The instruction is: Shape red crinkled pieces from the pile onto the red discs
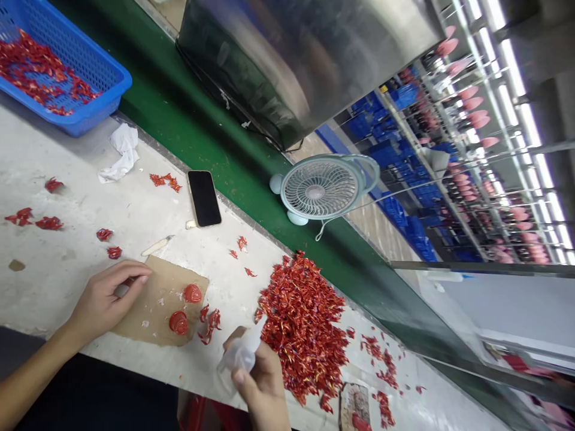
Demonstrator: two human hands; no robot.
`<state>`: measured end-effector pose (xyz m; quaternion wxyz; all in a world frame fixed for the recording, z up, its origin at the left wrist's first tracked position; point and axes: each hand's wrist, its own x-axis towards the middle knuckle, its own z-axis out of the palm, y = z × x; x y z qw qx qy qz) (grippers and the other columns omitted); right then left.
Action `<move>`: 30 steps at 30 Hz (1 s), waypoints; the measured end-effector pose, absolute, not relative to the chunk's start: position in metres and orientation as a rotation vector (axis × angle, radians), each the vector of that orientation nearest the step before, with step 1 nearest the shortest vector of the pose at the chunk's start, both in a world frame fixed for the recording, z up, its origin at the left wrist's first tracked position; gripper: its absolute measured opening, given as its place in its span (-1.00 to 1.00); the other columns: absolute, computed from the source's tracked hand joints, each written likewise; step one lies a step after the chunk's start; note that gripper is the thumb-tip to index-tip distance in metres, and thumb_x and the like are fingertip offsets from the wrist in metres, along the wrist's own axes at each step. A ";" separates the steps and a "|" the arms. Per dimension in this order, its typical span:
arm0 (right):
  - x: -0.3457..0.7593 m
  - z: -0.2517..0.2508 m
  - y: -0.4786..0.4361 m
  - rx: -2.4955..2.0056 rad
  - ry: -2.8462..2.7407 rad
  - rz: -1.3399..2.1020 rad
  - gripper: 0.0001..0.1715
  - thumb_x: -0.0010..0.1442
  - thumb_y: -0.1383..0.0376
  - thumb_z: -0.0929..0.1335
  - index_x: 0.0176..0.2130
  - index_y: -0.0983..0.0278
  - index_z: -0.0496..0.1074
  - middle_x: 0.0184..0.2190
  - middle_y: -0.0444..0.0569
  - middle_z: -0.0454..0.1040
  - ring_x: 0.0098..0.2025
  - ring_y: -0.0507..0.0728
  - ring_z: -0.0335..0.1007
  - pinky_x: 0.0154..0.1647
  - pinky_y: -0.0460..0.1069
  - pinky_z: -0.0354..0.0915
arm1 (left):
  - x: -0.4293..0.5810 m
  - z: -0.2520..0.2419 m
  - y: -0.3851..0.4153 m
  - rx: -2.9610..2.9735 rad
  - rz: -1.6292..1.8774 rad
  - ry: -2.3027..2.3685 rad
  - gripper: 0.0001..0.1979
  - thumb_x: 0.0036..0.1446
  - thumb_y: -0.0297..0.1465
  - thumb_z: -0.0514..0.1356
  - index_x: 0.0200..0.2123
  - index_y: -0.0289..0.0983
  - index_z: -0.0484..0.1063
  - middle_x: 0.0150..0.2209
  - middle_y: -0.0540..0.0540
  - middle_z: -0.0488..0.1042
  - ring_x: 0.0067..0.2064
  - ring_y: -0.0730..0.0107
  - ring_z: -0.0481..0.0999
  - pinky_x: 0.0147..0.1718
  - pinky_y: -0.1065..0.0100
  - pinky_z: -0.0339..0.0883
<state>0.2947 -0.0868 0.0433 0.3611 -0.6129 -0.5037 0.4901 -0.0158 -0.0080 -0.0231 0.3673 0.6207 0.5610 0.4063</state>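
Note:
My left hand (105,299) rests on the edge of a brown cardboard pad (153,311), fingers curled around a small grey tool that barely shows. On the pad sit two round red pieces (185,308). My right hand (260,380) grips a small translucent squeeze bottle (242,353), its nozzle pointing up toward a big heap of red petal-like pieces (303,326). A white-handled pick (156,245) lies just beyond the pad.
A black phone (204,197) lies face down near the table's far edge. A blue basket (58,66) with red pieces stands at far left, crumpled tissue (120,152) beside it. A small fan (321,188) stands on the green belt (215,143). Scattered red bits dot the white table (54,179).

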 end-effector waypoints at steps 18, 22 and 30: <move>0.380 0.015 0.091 -1.941 -1.395 0.607 -0.35 0.04 -0.14 0.42 -0.24 0.41 0.52 -0.53 -0.07 0.45 -0.50 0.08 0.24 -0.46 -0.05 0.16 | -0.020 -0.039 -0.011 1.542 1.065 1.447 -0.84 0.25 -0.27 0.19 -0.17 -0.15 0.52 -0.11 -0.09 0.58 -0.10 0.26 0.57 -0.10 0.34 0.48; 0.388 -0.001 0.107 -1.958 -1.347 0.560 -0.31 0.01 -0.15 0.42 -0.22 0.43 0.50 -0.50 0.00 0.49 -0.50 0.09 0.28 -0.47 -0.04 0.19 | -0.022 -0.039 -0.010 1.537 1.050 1.435 -0.84 0.25 -0.27 0.18 -0.16 -0.15 0.51 -0.10 -0.09 0.57 -0.08 0.28 0.57 -0.07 0.35 0.48; 0.386 0.011 0.091 -1.965 -1.246 0.433 -0.22 -0.03 -0.06 0.46 0.00 0.43 0.43 -0.17 0.20 0.54 -0.39 0.13 0.41 -0.38 0.00 0.34 | -0.024 -0.040 -0.011 1.493 1.048 1.445 -0.81 0.24 -0.23 0.20 -0.17 -0.15 0.54 -0.09 -0.10 0.59 -0.06 0.22 0.58 -0.07 0.31 0.50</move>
